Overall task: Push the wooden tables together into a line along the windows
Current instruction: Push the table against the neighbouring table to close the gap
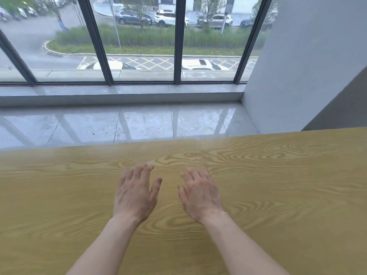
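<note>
1. Far left: left wooden table (pixel 59 195) standing parallel to the windows (pixel 139 36), well short of them, a band of tiled floor (pixel 89 126) between. Worth keeping its far edge square to the glass during any shove.
2. Left hand (pixel 135 195) spread over that top, fingers straight and apart, clamped on nothing; whether pressing or just hovering, cannot tell. Best flattened fully, palm down, for friction without slipping.
3. Seam (pixel 202 155) just right of centre: the two tops appear already butted, no visible gap. Worth checking for flush far edges before pushing further.
4. Right hand (pixel 200 195) likewise spread, nothing held, fingertips right at the seam. Equal pressure through both palms, to stop either table swivelling.
5. Right wooden table (pixel 288 175) running on toward the grey wall (pixel 297 66). Slow, low pushing advised; glossy tiles likely to let legs skid suddenly.
</note>
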`<state>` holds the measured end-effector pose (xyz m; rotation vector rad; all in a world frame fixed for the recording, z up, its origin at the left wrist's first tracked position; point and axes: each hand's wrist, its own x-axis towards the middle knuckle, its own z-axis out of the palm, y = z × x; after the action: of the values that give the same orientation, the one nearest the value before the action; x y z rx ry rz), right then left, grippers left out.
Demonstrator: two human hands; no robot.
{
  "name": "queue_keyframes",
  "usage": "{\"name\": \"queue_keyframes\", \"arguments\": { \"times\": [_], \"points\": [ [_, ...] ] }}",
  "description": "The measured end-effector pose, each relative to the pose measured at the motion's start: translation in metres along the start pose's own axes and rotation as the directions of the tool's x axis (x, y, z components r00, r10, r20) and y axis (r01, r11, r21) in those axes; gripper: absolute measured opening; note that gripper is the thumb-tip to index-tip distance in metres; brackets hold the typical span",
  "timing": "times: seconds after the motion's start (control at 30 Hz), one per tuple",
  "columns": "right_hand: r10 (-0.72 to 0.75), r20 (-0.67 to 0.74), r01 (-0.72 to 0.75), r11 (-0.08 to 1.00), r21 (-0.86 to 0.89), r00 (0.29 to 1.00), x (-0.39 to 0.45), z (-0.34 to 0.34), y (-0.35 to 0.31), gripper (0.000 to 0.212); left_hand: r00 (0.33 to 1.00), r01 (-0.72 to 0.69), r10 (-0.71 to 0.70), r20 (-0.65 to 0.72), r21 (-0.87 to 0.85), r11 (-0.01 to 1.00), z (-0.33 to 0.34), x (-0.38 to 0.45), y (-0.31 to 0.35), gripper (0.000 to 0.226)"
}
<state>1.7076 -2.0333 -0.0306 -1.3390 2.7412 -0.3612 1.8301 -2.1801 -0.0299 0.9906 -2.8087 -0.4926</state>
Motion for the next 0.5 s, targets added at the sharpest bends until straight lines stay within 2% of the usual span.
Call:
{"name": "queue_keyframes", "arguments": {
  "times": [0.23, 0.5],
  "points": [
    [0.054, 0.026, -0.054, 0.999, 0.009, 0.998, -0.136, 0.007, -0.026, 0.046, 0.999, -0.031, 0.031, 0.012, -0.012, 0.999, 0.006, -0.139, 0.0, 0.062],
    [0.064, 0.045, -0.065, 0.998, 0.019, 0.997, -0.223, 0.063, -0.024, 0.058, 0.995, -0.056, 0.056, 0.082, -0.004, 0.998, 0.066, -0.229, -0.002, 0.064]
  ]
}}
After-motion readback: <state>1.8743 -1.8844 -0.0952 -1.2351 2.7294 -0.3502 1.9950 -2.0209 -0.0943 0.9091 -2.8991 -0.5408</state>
